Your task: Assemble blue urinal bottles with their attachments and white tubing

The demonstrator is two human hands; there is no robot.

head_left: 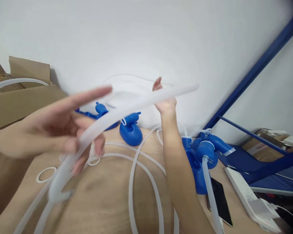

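Note:
My left hand (70, 130) pinches a translucent white hose (117, 110) between thumb and lower fingers, its index finger stretched out. The hose rises to the right, its free end in the air, blurred. Farther back, my right hand (165, 100) reaches toward the wall beside a whitish plastic bag (127, 83). The hose crosses in front of its fingers, so its grip is hidden. Below, a blue plastic bottle (131, 133) with a spouted top stands on the table. More blue bottles (200, 172) stand at the right, one with a white hose (211, 191) fitted to its cap.
Loose hose loops (131, 182) lie across the wooden table (107, 208). A white ring (46, 175) is at the left. An open cardboard box (27, 104) stands far left. At right are a phone (219, 201), a power strip (243, 191) and a blue metal frame (253, 68).

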